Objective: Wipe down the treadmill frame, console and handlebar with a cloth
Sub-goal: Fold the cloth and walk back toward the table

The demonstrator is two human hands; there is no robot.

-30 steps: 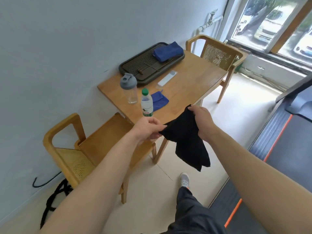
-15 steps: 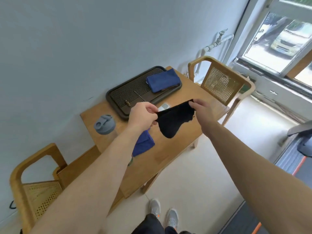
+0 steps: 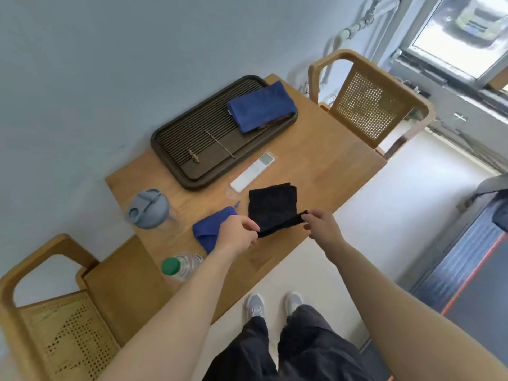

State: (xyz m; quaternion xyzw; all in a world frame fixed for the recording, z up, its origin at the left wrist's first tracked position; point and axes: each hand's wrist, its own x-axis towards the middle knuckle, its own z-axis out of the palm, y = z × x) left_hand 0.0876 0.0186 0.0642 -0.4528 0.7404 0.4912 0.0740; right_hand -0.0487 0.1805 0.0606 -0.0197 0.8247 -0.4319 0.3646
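Pinching the near edge of the cloth (image 3: 272,207), the left hand (image 3: 237,235) and right hand (image 3: 323,225) each grip one corner between thumb and fingertips, with the edge stretched between them. The cloth is black and folded to a rough square; its far part lies flat on the table (image 3: 330,160), just beside the remote (image 3: 251,171) and near a blue rag (image 3: 211,228).

The cloth appears light, soft and limp. It likely sags wherever it is unsupported, so a corner pinch suits folding only. For wiping, bunch it or fold it into a pad and hold it in the palm.

A bottle (image 3: 180,266), a shaker (image 3: 147,209) and a tray (image 3: 209,138) also stand on the table. The treadmill (image 3: 472,270) lies well apart, at the right.
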